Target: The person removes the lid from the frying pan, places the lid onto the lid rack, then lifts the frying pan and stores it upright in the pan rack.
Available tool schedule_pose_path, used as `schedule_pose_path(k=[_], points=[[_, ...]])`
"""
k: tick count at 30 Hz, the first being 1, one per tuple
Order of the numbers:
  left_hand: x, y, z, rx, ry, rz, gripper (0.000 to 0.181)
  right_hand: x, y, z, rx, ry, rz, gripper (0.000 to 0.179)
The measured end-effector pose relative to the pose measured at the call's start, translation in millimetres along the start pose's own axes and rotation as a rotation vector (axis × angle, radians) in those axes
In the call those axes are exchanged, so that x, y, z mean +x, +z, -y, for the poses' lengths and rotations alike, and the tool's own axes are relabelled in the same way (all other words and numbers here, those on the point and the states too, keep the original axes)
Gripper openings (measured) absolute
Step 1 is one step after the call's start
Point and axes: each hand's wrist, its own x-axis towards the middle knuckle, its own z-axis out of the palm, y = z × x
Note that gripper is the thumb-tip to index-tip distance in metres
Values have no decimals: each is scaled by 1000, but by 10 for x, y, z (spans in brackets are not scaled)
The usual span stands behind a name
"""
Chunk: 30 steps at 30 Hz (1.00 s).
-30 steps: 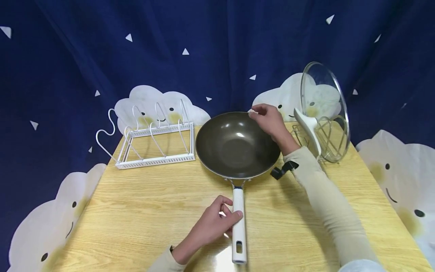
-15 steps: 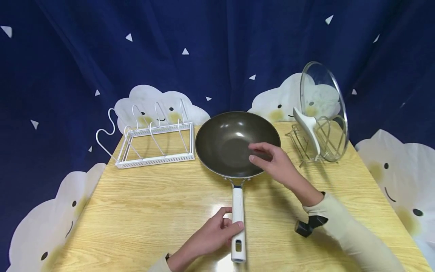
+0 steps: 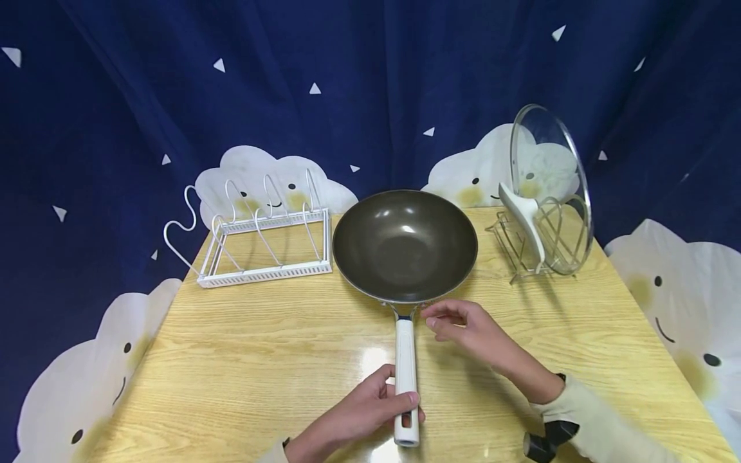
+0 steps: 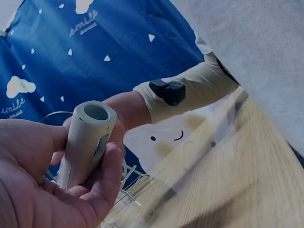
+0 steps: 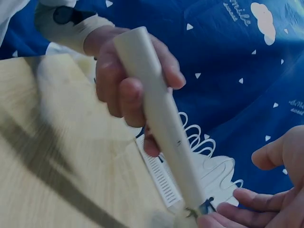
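A dark-coated wok (image 3: 405, 247) sits near the middle of the table, its white handle (image 3: 406, 357) pointing toward me. My left hand (image 3: 370, 406) grips that handle close to its end, with the thumb across the top. In the left wrist view, the hollow handle end (image 4: 88, 142) lies between thumb and fingers. To the right of the handle's base hovers my right hand (image 3: 477, 334), fingers loosely bent and holding nothing. The right wrist view shows its fingertips (image 5: 249, 197) right by the metal joint of handle and pan.
At the left, a white wire rack (image 3: 266, 276) stands close beside the wok's rim. To the right, a wire stand (image 3: 518, 267) bears an upright glass lid (image 3: 556, 148) with a white handle. A blue curtain (image 3: 370, 96) with clouds hangs behind the table (image 3: 260, 360).
My right hand has left the wok's far rim and moved toward me, over the pan, to beside the handle's base. My left hand has slid down the handle toward its end.
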Motion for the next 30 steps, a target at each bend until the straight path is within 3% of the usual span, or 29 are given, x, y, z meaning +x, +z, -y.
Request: schedule_pose_path(k=[8, 13, 18, 23, 30], points=[[-2, 19, 10, -43, 15, -4, 41, 58, 103, -244, 290, 159, 160, 54], [2, 32, 15, -47, 11, -24, 41, 150, 243, -350, 687, 275, 252, 56], [17, 47, 26, -52, 5, -52, 44, 279, 421, -347, 1040, 343, 273, 49], [25, 42, 23, -33, 7, -53, 43, 348, 599, -301, 1180, 395, 213, 50], [14, 43, 1, 18, -11, -87, 40, 400, 783, -217, 1238, 443, 164, 22]])
